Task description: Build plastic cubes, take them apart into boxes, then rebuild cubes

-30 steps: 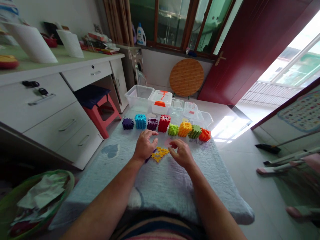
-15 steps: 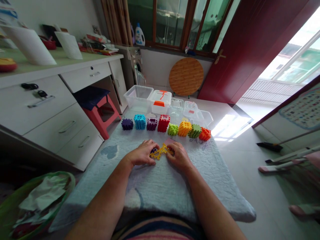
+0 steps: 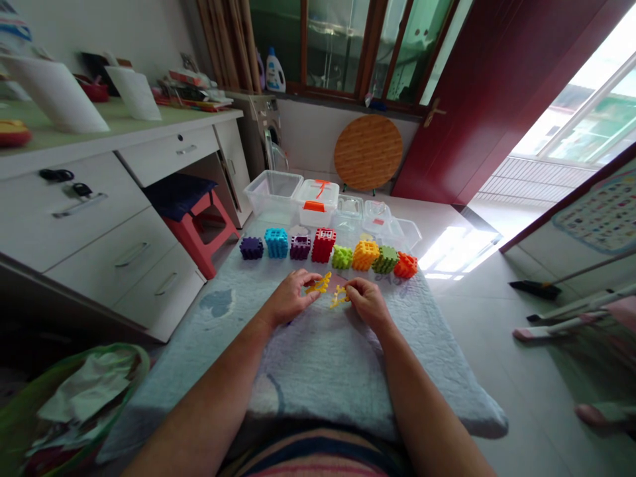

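Observation:
My left hand (image 3: 293,295) is closed on a yellow interlocking piece (image 3: 322,283), held tilted between thumb and fingers. In my right hand (image 3: 366,299) is another yellow interlocking piece (image 3: 340,297), an open frame with notched edges, pinched at its right side. A small gap separates the two pieces, which are over the cloth-covered table (image 3: 308,371). Beyond my hands stands a row of notched blocks, among them a dark blue block (image 3: 252,248), a light blue block (image 3: 276,243), a red block (image 3: 324,245), an orange-yellow block (image 3: 365,256) and an orange-red block (image 3: 406,265).
Behind the row are a clear plastic bin (image 3: 273,192), a lidded box with orange clips (image 3: 318,199) and smaller clear containers (image 3: 380,218). A red stool (image 3: 199,225) is left of the table. A green basket (image 3: 142,361) holding cloths or paper sits at lower left.
The yellow pieces, together between my hands before, are now apart. Both hands have lifted slightly, and the right one has shifted a little to the right.

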The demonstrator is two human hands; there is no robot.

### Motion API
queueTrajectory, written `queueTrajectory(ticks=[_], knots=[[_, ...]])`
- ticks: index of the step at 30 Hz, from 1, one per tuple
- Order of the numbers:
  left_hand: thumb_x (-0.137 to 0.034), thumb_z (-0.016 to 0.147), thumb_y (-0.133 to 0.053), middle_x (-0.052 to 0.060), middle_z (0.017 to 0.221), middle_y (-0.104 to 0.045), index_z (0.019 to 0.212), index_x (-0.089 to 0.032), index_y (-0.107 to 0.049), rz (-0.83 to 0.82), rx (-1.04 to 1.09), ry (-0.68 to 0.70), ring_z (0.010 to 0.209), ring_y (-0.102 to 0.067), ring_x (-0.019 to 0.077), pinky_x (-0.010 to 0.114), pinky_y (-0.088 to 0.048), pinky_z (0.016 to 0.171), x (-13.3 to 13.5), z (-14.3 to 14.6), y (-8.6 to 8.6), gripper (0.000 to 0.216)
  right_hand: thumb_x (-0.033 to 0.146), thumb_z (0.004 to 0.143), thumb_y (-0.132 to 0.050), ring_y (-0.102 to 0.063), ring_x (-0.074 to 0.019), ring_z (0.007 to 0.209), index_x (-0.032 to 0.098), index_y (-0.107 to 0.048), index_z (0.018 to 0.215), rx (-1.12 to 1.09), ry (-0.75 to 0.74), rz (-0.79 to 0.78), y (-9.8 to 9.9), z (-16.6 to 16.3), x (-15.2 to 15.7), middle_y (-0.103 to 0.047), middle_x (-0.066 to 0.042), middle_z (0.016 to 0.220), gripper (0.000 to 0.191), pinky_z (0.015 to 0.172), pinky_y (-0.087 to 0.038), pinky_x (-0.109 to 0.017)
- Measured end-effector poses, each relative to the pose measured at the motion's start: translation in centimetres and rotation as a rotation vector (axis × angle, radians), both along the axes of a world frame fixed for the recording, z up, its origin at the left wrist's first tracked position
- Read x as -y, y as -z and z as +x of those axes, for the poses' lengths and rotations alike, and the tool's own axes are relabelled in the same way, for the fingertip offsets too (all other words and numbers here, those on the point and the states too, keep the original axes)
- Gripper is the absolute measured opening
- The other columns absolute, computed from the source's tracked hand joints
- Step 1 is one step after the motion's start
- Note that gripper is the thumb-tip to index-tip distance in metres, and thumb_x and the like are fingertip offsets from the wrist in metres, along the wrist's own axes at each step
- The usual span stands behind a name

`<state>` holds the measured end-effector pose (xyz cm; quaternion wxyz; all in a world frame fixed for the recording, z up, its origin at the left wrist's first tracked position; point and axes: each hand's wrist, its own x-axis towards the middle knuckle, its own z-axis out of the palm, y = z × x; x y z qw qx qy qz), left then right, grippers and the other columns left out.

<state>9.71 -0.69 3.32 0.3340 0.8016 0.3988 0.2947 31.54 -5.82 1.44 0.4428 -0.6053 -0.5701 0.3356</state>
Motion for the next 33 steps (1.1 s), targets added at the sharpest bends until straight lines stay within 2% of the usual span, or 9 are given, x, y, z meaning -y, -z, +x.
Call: queueTrajectory(ticks=[9,13,15,18,21,24,27,30,33], knots=[[-0.033,0.091,-0.053,0.008,0.101,-0.070,0.113,-0.017,-0.069,-0.035,0.056,0.034,0.095,-0.065,0.0207,0.034,-0.050,0.089,0.5,1.0,0.0,0.031,0.040,0.076,-0.054,-0.048,-0.0121,0.055,0.018,-0.066,0.074,0.025,0.086,0.054,0.5,0.1,-0.2,-0.057,0.002,0.060,0.025,0.054,-0.038,-0.023],[-0.027,0.091,-0.048,0.002,0.082,-0.069,0.114,-0.018,-0.066,-0.084,0.034,0.013,0.078,-0.064,0.0169,0.028,-0.049,0.077,0.9,1.5,0.1,0.030,0.041,0.076,-0.053,-0.047,-0.0119,0.051,0.018,-0.065,0.077,-0.042,0.198,0.077,0.2,0.5,-0.3,-0.055,0.003,0.058,0.025,0.051,-0.039,-0.023],[-0.026,0.091,-0.048,0.000,0.076,-0.067,0.114,-0.018,-0.064,-0.085,0.007,0.019,0.071,-0.062,0.0157,0.027,-0.048,0.072,1.1,1.8,0.2,0.029,0.041,0.076,-0.053,-0.046,-0.0114,0.049,0.018,-0.064,0.078,-0.099,0.207,0.077,0.0,0.5,-0.3,-0.054,0.003,0.057,0.025,0.049,-0.038,-0.023],[-0.022,0.090,-0.049,0.002,0.079,-0.069,0.112,-0.018,-0.065,-0.014,-0.057,0.020,0.073,-0.063,0.0170,0.029,-0.048,0.073,1.2,2.1,0.6,0.028,0.042,0.075,-0.054,-0.045,-0.0108,0.047,0.019,-0.062,0.079,-0.158,0.171,0.059,-0.2,0.0,-0.2,-0.052,0.004,0.056,0.024,0.046,-0.036,-0.023],[-0.018,0.087,-0.052,0.006,0.090,-0.072,0.109,-0.019,-0.067,0.123,-0.123,-0.021,0.085,-0.063,0.0206,0.033,-0.048,0.081,1.0,2.1,0.9,0.027,0.042,0.075,-0.054,-0.045,-0.0109,0.046,0.019,-0.061,0.080,-0.165,0.133,0.037,0.0,-0.6,-0.2,-0.053,0.004,0.056,0.024,0.045,-0.036,-0.023],[-0.015,0.085,-0.052,0.007,0.106,-0.071,0.109,-0.020,-0.067,0.205,-0.145,-0.050,0.099,-0.060,0.0236,0.039,-0.046,0.092,0.6,1.7,1.1,0.029,0.037,0.078,-0.052,-0.049,-0.0123,0.050,0.019,-0.064,0.084,-0.041,0.150,0.050,0.4,-0.7,-0.2,-0.056,0.003,0.058,0.023,0.051,-0.040,-0.024],[-0.014,0.080,-0.055,0.008,0.115,-0.069,0.114,-0.020,-0.066,0.211,-0.181,-0.063,0.105,-0.057,0.0257,0.043,-0.044,0.096,0.2,1.0,1.2,0.036,0.026,0.076,-0.055,-0.055,-0.0147,0.064,0.018,-0.067,0.082,0.256,0.143,0.091,0.7,-0.3,-0.1,-0.064,-0.001,0.070,0.016,0.065,-0.044,-0.027],[-0.018,0.072,-0.065,0.008,0.112,-0.066,0.112,-0.022,-0.068,0.175,-0.262,-0.044,0.104,-0.056,0.0279,0.043,-0.043,0.095,-0.2,0.3,1.4,0.039,0.018,0.071,-0.059,-0.058,-0.0174,0.077,0.018,-0.068,0.088,0.466,0.035,0.109,0.7,0.2,0.0,-0.068,-0.005,0.085,0.019,0.076,-0.043,-0.029],[-0.022,0.068,-0.071,0.008,0.105,-0.065,0.100,-0.023,-0.071,0.179,-0.337,-0.041,0.101,-0.055,0.0285,0.043,-0.043,0.092,-0.3,0.0,1.6,0.031,0.014,0.070,-0.060,-0.057,-0.0195,0.083,0.017,-0.068,0.096,0.567,-0.050,0.105,0.7,0.5,0.2,-0.066,-0.006,0.086,0.028,0.079,-0.041,-0.030]])
